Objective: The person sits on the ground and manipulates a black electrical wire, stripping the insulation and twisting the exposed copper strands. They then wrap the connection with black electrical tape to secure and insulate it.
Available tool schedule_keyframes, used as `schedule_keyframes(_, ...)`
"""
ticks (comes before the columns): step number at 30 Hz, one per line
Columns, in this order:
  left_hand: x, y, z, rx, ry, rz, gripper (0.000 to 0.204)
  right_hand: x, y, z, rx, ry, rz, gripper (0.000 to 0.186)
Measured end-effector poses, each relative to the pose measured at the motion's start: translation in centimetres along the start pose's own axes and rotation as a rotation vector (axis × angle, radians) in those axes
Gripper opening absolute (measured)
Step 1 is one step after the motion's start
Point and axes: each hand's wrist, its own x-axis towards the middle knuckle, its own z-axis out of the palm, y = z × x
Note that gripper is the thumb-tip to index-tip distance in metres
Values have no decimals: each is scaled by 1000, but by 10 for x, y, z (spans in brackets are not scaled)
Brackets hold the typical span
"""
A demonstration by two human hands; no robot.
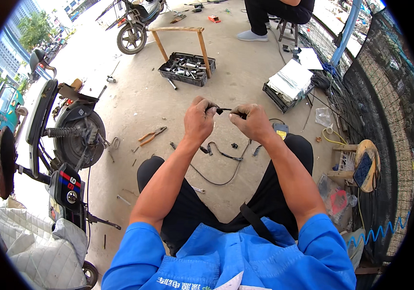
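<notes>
My left hand [200,118] and my right hand [254,123] are raised in front of me, fingertips pinched a short gap apart. Between them runs a short, thin black cable [224,109] with a small, dark, connector-like piece at the left fingers. Its finer detail is too small to make out. On the ground below, between my knees, lies a looped black cable [216,182] with plug-like ends. A tiny black part [234,145] is beside it. Pliers with orange handles [152,136] lie to the left of my left forearm.
A black crate of metal tools [183,79] with a wooden frame stands ahead. Papers top another crate [289,82] at right. An electric scooter [71,140] is close on my left, a wooden stool [366,164] on my right. Farther off, a person [277,14] sits.
</notes>
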Motion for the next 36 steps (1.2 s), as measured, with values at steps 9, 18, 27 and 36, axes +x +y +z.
schedule_keyframes(9,3,2,-2,-293,-142,-334,19,-3,-1,24,18,16,54,38)
schedule_keyframes(18,1,0,0,-295,-100,-390,22,5,-6,22,18,-65,145,27)
schedule_keyframes(27,1,-9,4,-91,-28,-98,13,1,-6,9,1009,-182,412,17)
schedule_keyframes(36,-2,12,8,45,-158,117,15,18,18,-6,1606,8,658,17)
